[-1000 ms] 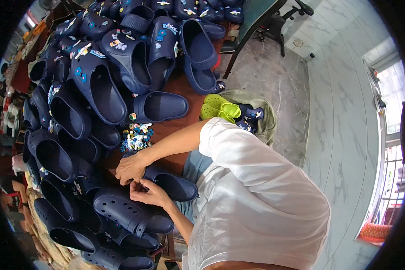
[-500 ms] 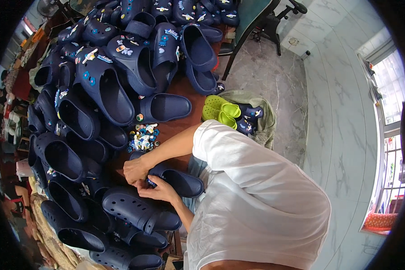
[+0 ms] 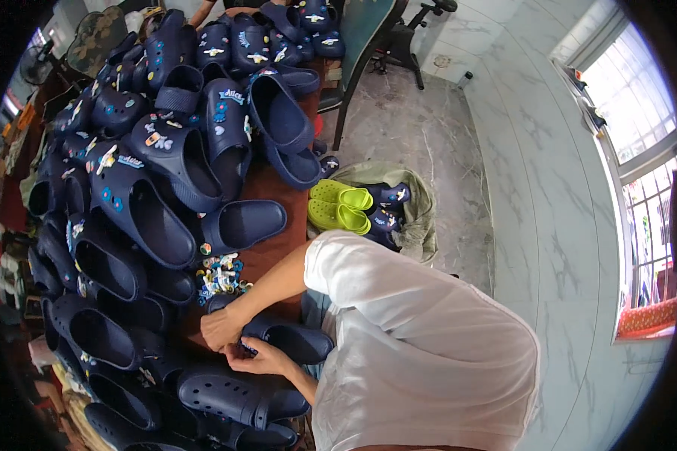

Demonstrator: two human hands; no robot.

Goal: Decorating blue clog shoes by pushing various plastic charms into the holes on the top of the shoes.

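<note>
Holding right hand (image 3: 223, 329) and left hand (image 3: 262, 359) curled at toe of navy clog (image 3: 297, 338), with any grasped piece indiscernible. Resting left nearer heel along clog's long axis.

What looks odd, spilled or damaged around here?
One thing: the lime-green clogs by the grey-green cloth, odd among so many navy clogs. The loose charms on the table sit in a heap; nothing looks clearly damaged.

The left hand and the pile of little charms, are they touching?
Apart: the head view shows the right hand between the left hand and the pile of little charms.
</note>
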